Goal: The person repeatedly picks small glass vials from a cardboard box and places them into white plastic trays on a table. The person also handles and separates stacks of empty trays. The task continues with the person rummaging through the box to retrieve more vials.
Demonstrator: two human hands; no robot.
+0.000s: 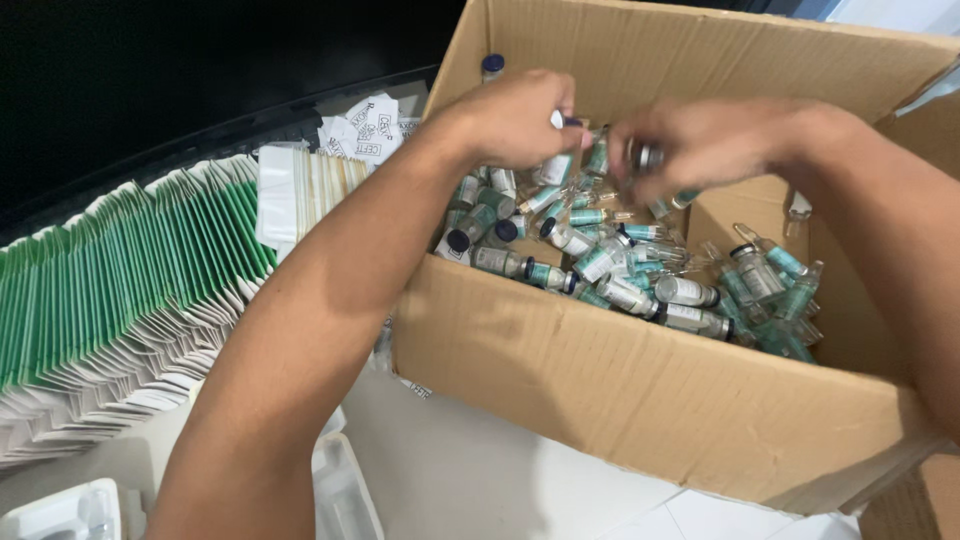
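A brown cardboard box (pixel 600 390) holds a heap of several small glass vials (pixel 610 270) with green and white labels and dark caps. Both my hands reach into it above the heap. My left hand (pixel 515 115) is closed around a vial (pixel 553 168) with a white label that hangs below the fingers. My right hand (pixel 700 140) is blurred and grips a small vial (pixel 648 157) by its metal-capped end. The two hands are close together, almost touching.
A long fanned row of flat green-and-white cartons (pixel 110 300) lies left of the box. Folded white paper leaflets (pixel 365 125) lie behind it. Clear plastic trays (pixel 70 512) lie at the bottom left on a white surface (pixel 500 480).
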